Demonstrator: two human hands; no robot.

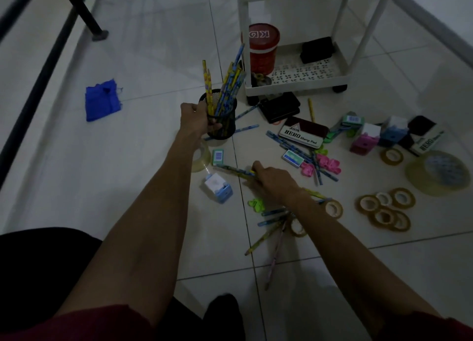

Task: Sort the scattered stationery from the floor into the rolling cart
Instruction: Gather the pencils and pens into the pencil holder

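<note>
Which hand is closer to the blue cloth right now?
Left. The left hand, gripping the mesh cup, is right of the blue cloth; the right hand, gripping a pencil, lies farther right.

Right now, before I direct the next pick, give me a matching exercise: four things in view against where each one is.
Things:
1 mesh pencil cup
2 red canister
3 blue cloth
4 patterned pencil

Places:
A on the bottom shelf of the cart
B on the floor, far left, alone
C gripped by the left hand
D gripped by the right hand

Pairs: 1-C; 2-A; 3-B; 4-D
</note>
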